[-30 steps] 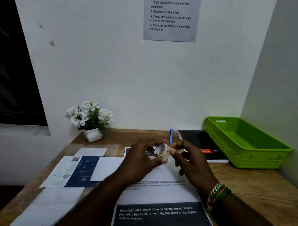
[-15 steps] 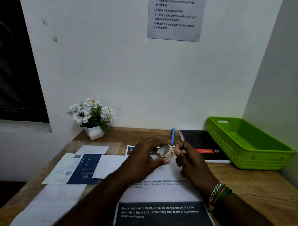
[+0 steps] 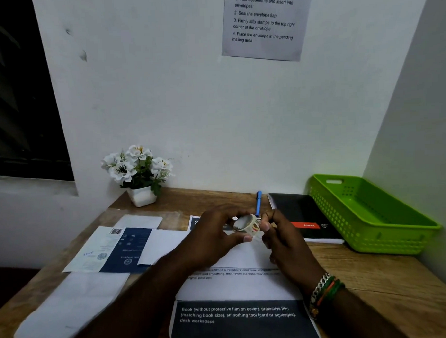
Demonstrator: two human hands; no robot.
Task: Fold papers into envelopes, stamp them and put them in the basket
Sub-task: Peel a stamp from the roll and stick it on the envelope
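Head view, left to right. Lower left of frame: blank white folded paper (image 3: 70, 308) flat on the wooden desk (image 3: 387, 277). Above it, a blue-and-white printed sheet (image 3: 111, 248) with a barcode, a white sheet (image 3: 161, 243) overlapping its right edge. Left of centre against the wall: white flowers in a white pot (image 3: 140, 171). Centre: my left hand (image 3: 214, 235) grips a small roll of stamps (image 3: 246, 224), thumb under, fingers curled over the top, held above the desk. My right hand (image 3: 285, 245) sits just right of the roll, thumb and forefinger pinching at its right edge; cannot tell if a stamp is peeled off. Beaded bracelets (image 3: 325, 291) on my right wrist. Under both hands, a printed white page (image 3: 236, 287) with a dark text panel at the bottom centre. Behind the roll, a blue pen (image 3: 258, 203). Right of that, a black notebook (image 3: 302, 214) with a red label. Right edge of frame: green basket (image 3: 370, 229) on the desk, by the wall corner. Top centre: instruction notice (image 3: 262, 23) stuck to the wall.
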